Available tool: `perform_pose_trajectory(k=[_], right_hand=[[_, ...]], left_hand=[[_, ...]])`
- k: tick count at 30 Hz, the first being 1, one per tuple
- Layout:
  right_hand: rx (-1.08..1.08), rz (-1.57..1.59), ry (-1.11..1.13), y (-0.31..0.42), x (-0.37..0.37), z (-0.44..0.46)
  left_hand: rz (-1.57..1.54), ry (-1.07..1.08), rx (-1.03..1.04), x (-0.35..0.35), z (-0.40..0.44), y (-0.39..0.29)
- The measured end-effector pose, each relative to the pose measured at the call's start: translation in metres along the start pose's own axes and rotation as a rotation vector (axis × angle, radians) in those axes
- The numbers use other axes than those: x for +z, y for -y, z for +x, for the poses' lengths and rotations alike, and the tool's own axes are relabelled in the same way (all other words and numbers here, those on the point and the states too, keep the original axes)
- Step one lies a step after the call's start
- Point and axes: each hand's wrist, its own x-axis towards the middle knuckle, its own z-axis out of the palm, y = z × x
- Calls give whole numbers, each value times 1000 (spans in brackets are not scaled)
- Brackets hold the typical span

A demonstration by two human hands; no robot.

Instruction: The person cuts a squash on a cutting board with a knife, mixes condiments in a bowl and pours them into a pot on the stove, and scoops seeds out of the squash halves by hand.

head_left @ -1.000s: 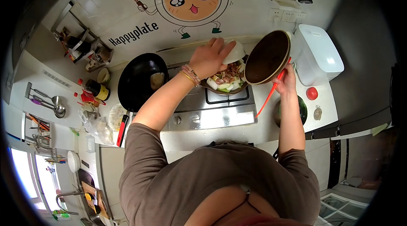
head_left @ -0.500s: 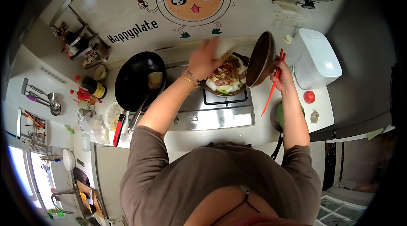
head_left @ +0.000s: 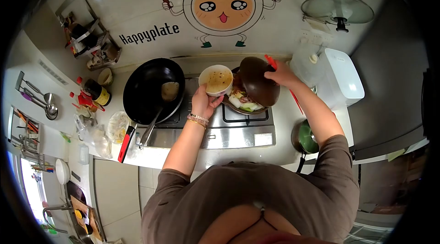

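Between the wok and the pot, my left hand [head_left: 206,102] grips a small white bowl [head_left: 216,80] with brownish residue inside. My right hand [head_left: 280,75] is closed on a dark brown lid [head_left: 260,81] and on red chopsticks [head_left: 297,102]. Tilted, the lid covers the right and back part of a pot [head_left: 235,108] on the right burner. White and green vegetables with some meat [head_left: 245,102] show at the pot's open front left.
A black wok [head_left: 146,90] with a metal spatula sits on the left burner. A red-handled knife [head_left: 126,145], plastic bags and bottles [head_left: 98,93] are at the left. To the right are a green pan [head_left: 306,137] and a white container [head_left: 343,76].
The white bowl has moved left and turned upright, its inside now in view. The brown lid has come left and down over the pot, with the chopsticks still in my right hand.
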Motion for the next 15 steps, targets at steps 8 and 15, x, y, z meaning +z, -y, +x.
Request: perform_pose_trajectory(k=[8, 15], right_hand=[[-7, -714, 165, 48, 64, 10], [-34, -701, 131, 42, 72, 16]], left_hand=[[-151, -37, 70, -36, -8, 1], [-153, -51, 112, -54, -24, -20]])
